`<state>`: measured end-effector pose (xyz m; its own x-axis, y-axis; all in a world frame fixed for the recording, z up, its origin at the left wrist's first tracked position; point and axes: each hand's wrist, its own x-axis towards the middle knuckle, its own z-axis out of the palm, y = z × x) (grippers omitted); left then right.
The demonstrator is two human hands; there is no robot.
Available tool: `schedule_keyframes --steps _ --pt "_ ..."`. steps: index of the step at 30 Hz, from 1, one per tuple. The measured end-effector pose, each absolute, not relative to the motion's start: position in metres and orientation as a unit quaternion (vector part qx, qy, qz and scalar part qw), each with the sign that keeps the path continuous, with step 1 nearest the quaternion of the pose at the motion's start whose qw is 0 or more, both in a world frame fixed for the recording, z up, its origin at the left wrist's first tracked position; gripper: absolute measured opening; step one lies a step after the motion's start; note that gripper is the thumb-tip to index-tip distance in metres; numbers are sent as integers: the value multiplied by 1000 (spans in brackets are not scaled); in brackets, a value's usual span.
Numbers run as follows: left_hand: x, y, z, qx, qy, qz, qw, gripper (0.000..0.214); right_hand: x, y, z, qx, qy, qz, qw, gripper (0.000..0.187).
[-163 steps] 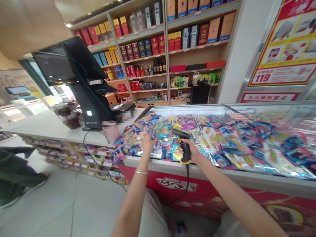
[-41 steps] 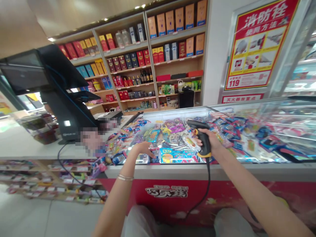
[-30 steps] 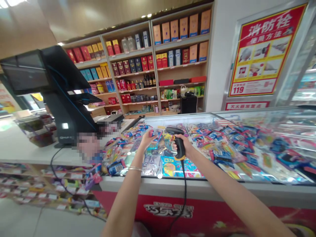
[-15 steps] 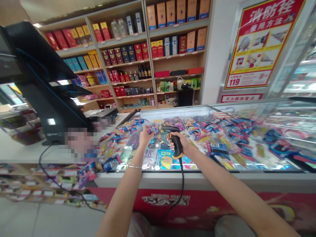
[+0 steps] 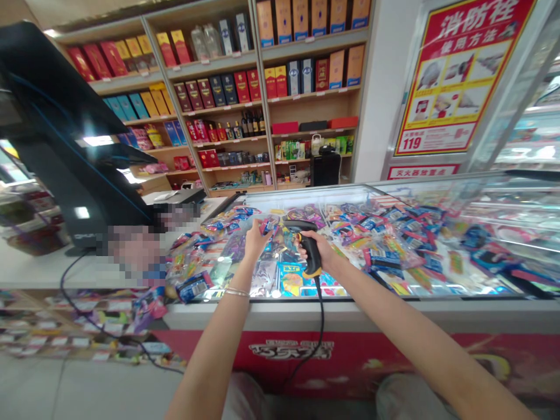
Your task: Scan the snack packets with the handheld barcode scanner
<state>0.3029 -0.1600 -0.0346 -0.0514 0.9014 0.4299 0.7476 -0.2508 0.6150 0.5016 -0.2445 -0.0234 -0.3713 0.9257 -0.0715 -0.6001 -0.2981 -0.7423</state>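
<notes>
Both hands have closed together above the glass-topped freezer [image 5: 350, 304] — the left hand [image 5: 257, 242] pinching one small packet [image 5: 268, 225], the right hand [image 5: 322, 249] clenched round one scanner [image 5: 308, 248]. Its one cord [image 5: 321, 332] hangs slack — a snag could jerk the scanner, and a loose pinch could drop the packet.

Shop: liquor shelves [image 5: 214, 102], barcode scanner [image 5: 310, 251]

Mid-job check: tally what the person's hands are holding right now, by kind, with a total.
Corded barcode scanner, in the right hand: 1
Small printed packet, in the left hand: 1
Total: 2
</notes>
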Motion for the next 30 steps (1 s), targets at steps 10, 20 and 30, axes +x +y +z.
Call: schedule_keyframes --steps 10,20,30 --pt "303 -160 -35 681 606 398 100 36 502 -243 -26 -243 -325 764 502 14" --pt "304 -159 -37 704 597 378 72 37 503 -241 -28 -252 -344 754 500 18" --pt "306 -158 -36 699 608 371 68 45 501 -240 -26 -226 -335 762 506 14"
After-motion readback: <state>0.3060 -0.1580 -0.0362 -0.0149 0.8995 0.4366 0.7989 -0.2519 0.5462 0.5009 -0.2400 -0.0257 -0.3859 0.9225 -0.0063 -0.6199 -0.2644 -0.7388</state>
